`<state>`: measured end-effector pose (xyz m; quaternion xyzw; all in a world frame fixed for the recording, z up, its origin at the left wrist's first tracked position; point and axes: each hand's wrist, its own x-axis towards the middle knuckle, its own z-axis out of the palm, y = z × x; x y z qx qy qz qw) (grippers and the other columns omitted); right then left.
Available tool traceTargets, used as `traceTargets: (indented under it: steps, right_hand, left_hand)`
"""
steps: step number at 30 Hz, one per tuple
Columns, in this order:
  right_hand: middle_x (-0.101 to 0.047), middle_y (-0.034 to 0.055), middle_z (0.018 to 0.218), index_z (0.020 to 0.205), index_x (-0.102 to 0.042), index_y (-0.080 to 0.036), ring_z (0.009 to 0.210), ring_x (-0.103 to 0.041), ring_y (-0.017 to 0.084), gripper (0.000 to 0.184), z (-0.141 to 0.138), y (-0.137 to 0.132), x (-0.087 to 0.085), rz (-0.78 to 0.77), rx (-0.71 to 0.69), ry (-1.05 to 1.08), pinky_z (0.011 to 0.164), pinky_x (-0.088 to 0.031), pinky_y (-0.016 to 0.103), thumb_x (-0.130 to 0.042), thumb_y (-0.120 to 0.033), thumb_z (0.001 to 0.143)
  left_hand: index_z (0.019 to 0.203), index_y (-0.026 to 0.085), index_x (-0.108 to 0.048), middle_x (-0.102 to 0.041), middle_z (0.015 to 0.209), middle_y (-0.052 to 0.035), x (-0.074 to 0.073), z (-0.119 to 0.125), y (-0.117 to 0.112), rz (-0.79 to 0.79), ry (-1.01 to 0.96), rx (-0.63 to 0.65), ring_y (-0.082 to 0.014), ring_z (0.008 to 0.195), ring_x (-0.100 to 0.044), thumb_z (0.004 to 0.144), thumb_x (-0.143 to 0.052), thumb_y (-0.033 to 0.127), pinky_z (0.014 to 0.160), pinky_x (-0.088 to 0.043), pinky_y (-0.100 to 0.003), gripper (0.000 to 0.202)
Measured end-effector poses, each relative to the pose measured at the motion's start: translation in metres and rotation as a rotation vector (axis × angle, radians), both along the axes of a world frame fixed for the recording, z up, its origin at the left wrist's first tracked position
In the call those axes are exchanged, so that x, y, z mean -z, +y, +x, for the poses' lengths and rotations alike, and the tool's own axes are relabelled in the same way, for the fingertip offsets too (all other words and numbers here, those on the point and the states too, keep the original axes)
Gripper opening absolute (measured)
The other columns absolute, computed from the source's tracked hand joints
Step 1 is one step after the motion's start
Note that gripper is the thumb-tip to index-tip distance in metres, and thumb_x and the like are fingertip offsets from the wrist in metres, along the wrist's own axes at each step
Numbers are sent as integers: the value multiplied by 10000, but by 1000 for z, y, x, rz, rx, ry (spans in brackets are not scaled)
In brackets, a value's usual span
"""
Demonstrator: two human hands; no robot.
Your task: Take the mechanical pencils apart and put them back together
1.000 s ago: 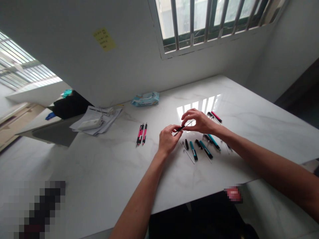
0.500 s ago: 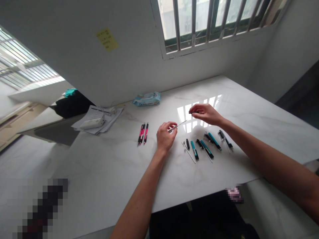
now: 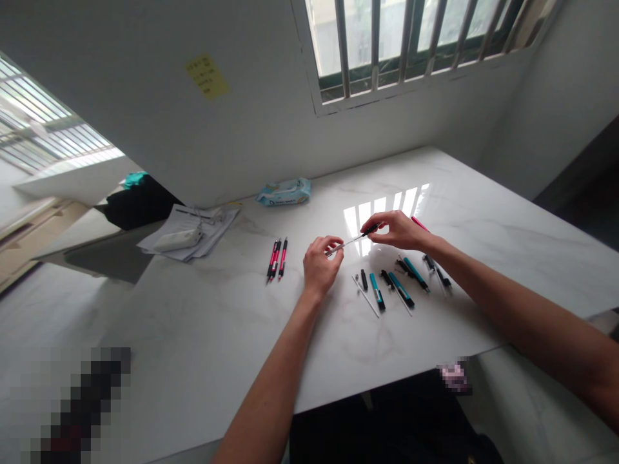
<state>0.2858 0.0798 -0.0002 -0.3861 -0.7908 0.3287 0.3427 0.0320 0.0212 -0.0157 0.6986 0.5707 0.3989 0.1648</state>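
Observation:
A thin pale pen refill (image 3: 350, 242) is pinched in my left hand (image 3: 320, 267), its tip pointing up and to the right. My right hand (image 3: 399, 231) grips a small black pen grip section (image 3: 371, 229), which meets the tip end of the refill; how far the refill reaches inside I cannot tell. Behind my right wrist a pink pen barrel (image 3: 420, 223) partly shows. Below the hands lie taken-apart pen pieces: teal barrels (image 3: 377, 291), a black grip piece (image 3: 364, 280), a white refill (image 3: 368, 299) and several other black parts.
Several pink-and-black pens (image 3: 276, 259) lie left of my hands. A blue wipes pack (image 3: 284, 192) rests near the wall. Papers (image 3: 178, 222) with a white object (image 3: 180, 240) on top are further left. The marble-patterned table (image 3: 217, 361) has its front edge by my lap.
My right hand has moved down and slightly left, bringing the black grip section onto the refill's tip. The pink barrel behind the wrist has come into view. My left hand stays nearly still.

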Motion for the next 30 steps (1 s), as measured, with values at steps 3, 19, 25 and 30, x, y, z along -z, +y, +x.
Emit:
traceTargets:
  steps: [3,19,25,30]
  right_hand:
    - [-858,48,1093,1068,-882,-262,1015,-779,248,235,-2,-1,-3,-30,-21,20,981,-621,445,-727,-272,893]
    - [-819,73,1006,996,-801,-202,962,-774,247,280,-15,-9,11,-64,-127,142,979,-618,447,-821,-459,886]
    - [-786,52,772,865,-813,-182,668,-644,162,413,-16,-7,9,-35,-42,-60,690,-493,336,-701,-559,989]
    - [-775,35,758,1014,-824,-184,660,-633,156,343,-12,-5,9,-13,-36,-77,713,-489,333,-705,-506,996]
  left_hand:
    - [1011,267,-784,-754,974,-21,-1,0,0,-6,-12,3,-196,927,-721,918,-709,137,891,-595,-325,177]
    - [1026,253,-812,-782,987,-13,2,7,-3,34,-51,164,-169,862,-732,929,-781,157,861,-582,-327,140]
    - [1020,251,-821,-773,1010,-25,1,7,-2,67,-73,186,-167,904,-747,945,-757,154,870,-625,-305,138]
    - [1030,242,-817,-766,1004,-24,2,9,-1,87,-51,185,-161,892,-742,948,-757,153,854,-615,-298,134]
